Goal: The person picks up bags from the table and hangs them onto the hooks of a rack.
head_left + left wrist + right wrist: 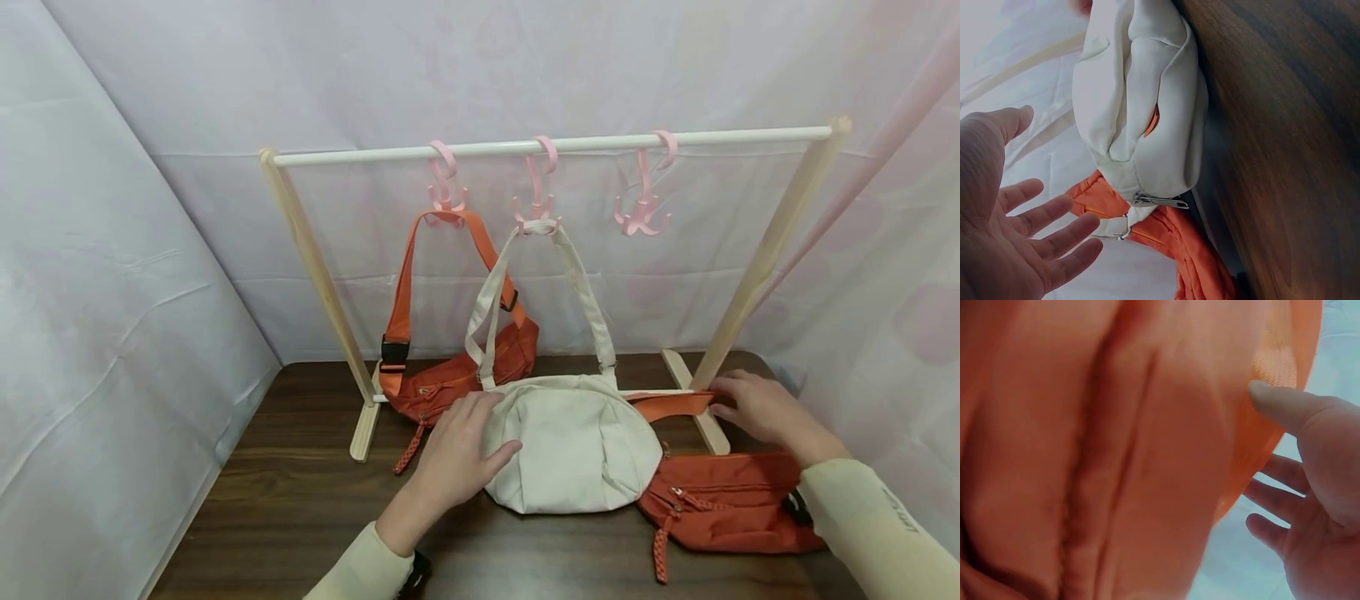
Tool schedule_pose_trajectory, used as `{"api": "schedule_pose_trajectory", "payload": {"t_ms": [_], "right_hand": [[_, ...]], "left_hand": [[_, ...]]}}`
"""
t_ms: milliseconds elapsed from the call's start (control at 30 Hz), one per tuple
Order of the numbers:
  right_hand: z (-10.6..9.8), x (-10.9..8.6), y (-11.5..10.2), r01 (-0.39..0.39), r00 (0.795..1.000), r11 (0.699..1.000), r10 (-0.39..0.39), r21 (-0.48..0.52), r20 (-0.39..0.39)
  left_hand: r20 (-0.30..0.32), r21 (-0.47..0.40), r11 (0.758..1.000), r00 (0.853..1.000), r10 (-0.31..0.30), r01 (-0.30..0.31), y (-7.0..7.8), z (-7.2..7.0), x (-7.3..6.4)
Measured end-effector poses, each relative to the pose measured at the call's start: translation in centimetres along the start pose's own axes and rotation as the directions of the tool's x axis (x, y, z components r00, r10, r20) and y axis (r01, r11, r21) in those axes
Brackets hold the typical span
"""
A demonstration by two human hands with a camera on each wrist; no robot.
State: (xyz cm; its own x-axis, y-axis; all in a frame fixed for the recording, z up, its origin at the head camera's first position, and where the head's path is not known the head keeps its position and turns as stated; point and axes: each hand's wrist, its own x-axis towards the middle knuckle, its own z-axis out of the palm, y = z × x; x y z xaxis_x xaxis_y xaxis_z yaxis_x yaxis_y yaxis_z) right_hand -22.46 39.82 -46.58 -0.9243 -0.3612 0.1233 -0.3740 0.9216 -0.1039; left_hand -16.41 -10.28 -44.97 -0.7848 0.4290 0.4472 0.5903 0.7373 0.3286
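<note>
A white shoulder bag point(566, 450) hangs by its strap from the middle pink hook point(536, 196), low over the table. My left hand point(457, 450) is at the bag's left side; the left wrist view shows its fingers point(1063, 237) spread and holding nothing. On the right, a rust-red waist bag point(738, 504) lies on the table. My right hand point(757, 408) pinches its orange strap point(667, 407) beside the right post, thumb in front and fingers partly hidden behind. Another rust-red waist bag point(457, 375) hangs by its strap from the left hook point(446, 187), partly behind the white bag.
A rack with a white rail point(600, 144) and wooden posts point(772, 258) stands on the dark wooden table point(277, 492). The right pink hook point(642, 204) carries no bag. Pale cloth point(202, 67) hangs behind and at both sides. The rack's feet point(365, 432) stick out forward.
</note>
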Motion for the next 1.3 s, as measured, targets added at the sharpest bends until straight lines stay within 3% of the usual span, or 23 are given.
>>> {"api": "schedule_pose_trajectory", "payload": {"t_ms": [167,333,533,700,800,967,1133,1300], "right_hand": [[0.2,0.1,0.7,0.028,0.999,0.999,-0.028,-0.015,-0.017],[-1.0,-0.1,1.1,-0.005,1.000,1.000,0.005,-0.010,0.015],[-3.7,-1.0,1.1,-0.053,0.999,0.999,0.053,0.002,0.003],[-6.9,-2.0,0.7,-0.168,0.984,0.984,0.164,0.051,0.072],[-8.6,-2.7,0.6,-0.218,0.974,0.975,0.214,0.047,0.072],[-10.3,-3.7,0.1,-0.272,0.961,0.960,0.275,0.070,-0.037],[-11.5,-4.7,-0.6,-0.253,0.943,0.964,0.265,0.083,-0.202],[-13.3,-5.8,-1.3,-0.273,0.897,0.959,0.282,0.075,-0.339]], "left_hand": [[0.002,0.006,1.000,1.000,-0.003,0.003,0.1,0.0,-0.1],[-0.003,0.005,1.000,1.000,-0.006,0.006,0.1,0.1,-0.2],[0.000,-0.005,1.000,1.000,-0.006,0.006,0.2,0.3,-0.3],[0.014,-0.008,1.000,1.000,-0.009,0.009,0.3,0.3,-0.3],[0.017,-0.007,1.000,1.000,-0.006,0.006,0.3,0.4,-0.2],[0.012,0.000,1.000,1.000,-0.003,0.003,0.3,0.4,-0.3],[0.017,-0.015,1.000,1.000,-0.005,0.005,0.3,0.3,-0.4],[0.021,-0.025,1.000,1.000,-0.003,0.003,0.3,0.4,-0.4]]}}
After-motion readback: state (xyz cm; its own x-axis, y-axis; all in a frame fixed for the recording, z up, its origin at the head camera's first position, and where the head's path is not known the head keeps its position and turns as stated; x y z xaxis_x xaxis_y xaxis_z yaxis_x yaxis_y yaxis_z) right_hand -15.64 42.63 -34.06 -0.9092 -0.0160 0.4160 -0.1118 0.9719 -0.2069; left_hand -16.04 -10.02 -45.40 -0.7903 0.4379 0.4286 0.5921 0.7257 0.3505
